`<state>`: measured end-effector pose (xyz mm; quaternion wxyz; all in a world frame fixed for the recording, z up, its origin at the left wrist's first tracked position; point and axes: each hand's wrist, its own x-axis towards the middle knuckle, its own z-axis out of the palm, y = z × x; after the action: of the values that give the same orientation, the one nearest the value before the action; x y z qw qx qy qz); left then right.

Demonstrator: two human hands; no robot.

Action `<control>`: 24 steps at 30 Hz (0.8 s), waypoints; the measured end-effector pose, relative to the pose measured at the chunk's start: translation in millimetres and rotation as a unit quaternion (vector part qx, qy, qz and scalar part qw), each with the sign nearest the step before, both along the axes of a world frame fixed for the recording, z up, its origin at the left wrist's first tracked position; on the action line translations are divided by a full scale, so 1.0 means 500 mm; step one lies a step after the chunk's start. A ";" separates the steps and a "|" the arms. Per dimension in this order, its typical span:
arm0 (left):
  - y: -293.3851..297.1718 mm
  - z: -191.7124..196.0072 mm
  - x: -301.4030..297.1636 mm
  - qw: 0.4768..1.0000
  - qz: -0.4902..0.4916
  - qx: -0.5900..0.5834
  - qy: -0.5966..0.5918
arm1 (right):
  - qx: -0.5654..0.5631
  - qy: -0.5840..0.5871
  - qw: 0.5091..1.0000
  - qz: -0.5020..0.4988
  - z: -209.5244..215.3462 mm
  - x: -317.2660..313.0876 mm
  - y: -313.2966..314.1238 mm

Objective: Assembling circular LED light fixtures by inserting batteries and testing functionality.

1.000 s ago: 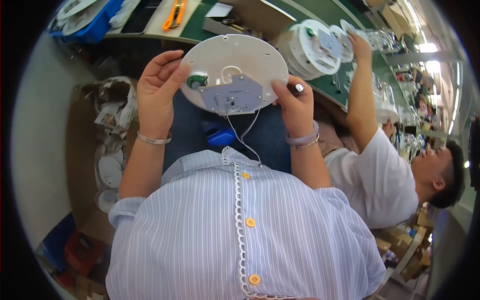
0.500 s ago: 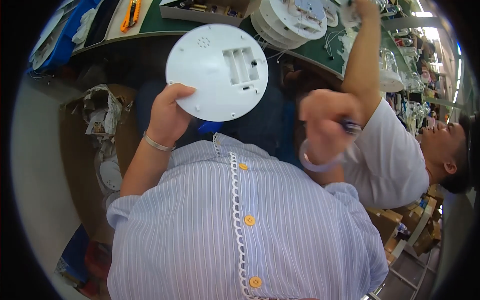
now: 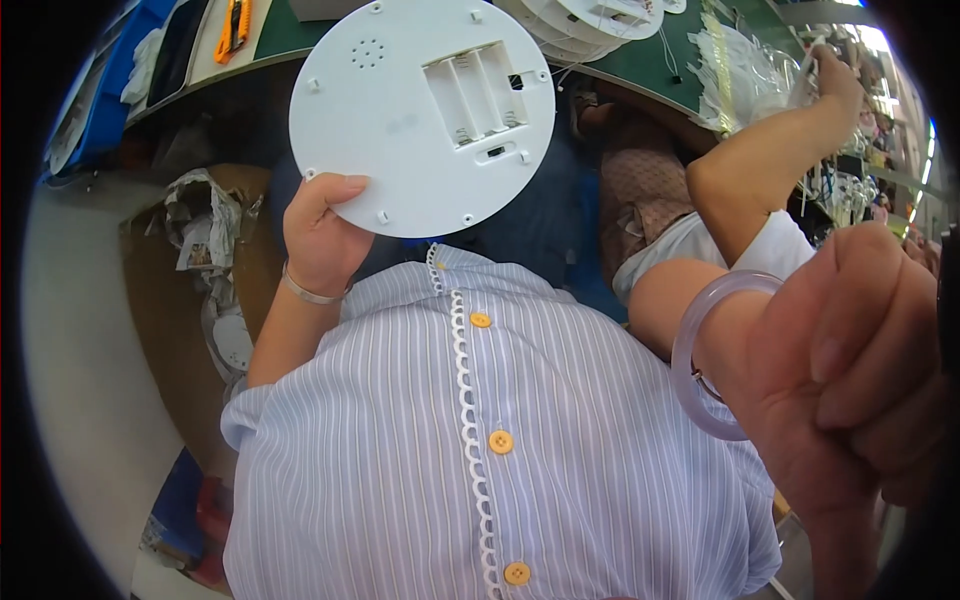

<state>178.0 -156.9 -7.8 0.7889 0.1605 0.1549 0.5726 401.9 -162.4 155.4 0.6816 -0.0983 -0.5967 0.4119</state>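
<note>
My left hand [image 3: 328, 228] grips the lower left rim of a round white plastic base [image 3: 395, 140], its thumb lying on the face turned toward me. A battery compartment [image 3: 477, 95] with metal springs is open in that face, with no cells in it. Small holes form a round pattern at the upper left, and a small slide switch [image 3: 495, 152] sits below the compartment. Close to the camera at the right, my right hand [image 3: 850, 365] is closed with curled fingers, a pale lilac bangle [image 3: 684, 365] on its wrist. Whatever it holds is hidden.
Across the green worktable [image 3: 290, 28] lies an orange utility knife [image 3: 233, 30] at the left. Stacked white round bases [image 3: 575, 35] stand beyond my piece. A co-worker's arm [image 3: 770, 140] reaches over clear plastic bags [image 3: 745, 85] at the right. A cardboard box [image 3: 165, 300] stands at my left.
The white base has come nearer and larger in view, still in my left hand. My right hand, earlier around a small dark object, has swung right and up close. The co-worker's arm has shifted right.
</note>
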 end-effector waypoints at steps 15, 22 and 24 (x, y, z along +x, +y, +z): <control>0.016 0.019 0.020 0.998 0.011 -0.024 0.058 | -0.002 -0.080 0.996 -0.030 0.029 0.036 0.024; 0.013 0.009 0.035 0.992 -0.001 -0.023 0.124 | -0.307 -0.085 0.946 -0.065 -0.199 -0.005 0.060; 0.009 0.010 0.038 0.991 0.003 -0.023 0.133 | -0.326 -0.106 0.939 -0.037 -0.213 0.002 0.046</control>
<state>196.7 -152.3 -2.6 0.7632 0.2169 0.2722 0.5443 402.7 -139.2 48.7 0.5596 -0.3802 -0.4946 0.5456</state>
